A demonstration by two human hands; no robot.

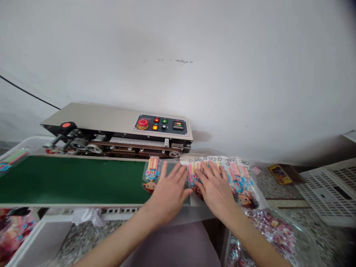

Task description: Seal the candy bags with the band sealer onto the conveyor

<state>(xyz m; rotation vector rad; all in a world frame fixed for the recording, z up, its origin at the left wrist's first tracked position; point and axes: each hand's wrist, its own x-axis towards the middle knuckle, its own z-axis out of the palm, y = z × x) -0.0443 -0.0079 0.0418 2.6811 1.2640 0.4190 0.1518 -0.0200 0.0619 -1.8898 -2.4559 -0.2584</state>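
My left hand (pixel 171 189) lies flat with fingers outstretched on a clear candy bag (pixel 151 174) at the right end of the green conveyor belt (pixel 78 180). The bag shows striped sticks, blue lettering and a cartoon face. To the right, my right hand (pixel 215 185) rests with spread fingers over a row of similar overlapping bags (pixel 241 181). Parts of those bags are hidden under the palm. Behind the belt stands a sealing machine (pixel 111 118) with a lit control panel (pixel 162 125).
A bin of shiny wrapped pieces (pixel 272 233) sits at the lower right. White plastic crates (pixel 330 189) and a yellow box (pixel 280 174) are farther right. Another bag (pixel 13 161) lies at the belt's left end. Colourful packs (pixel 16 233) fill a container at lower left.
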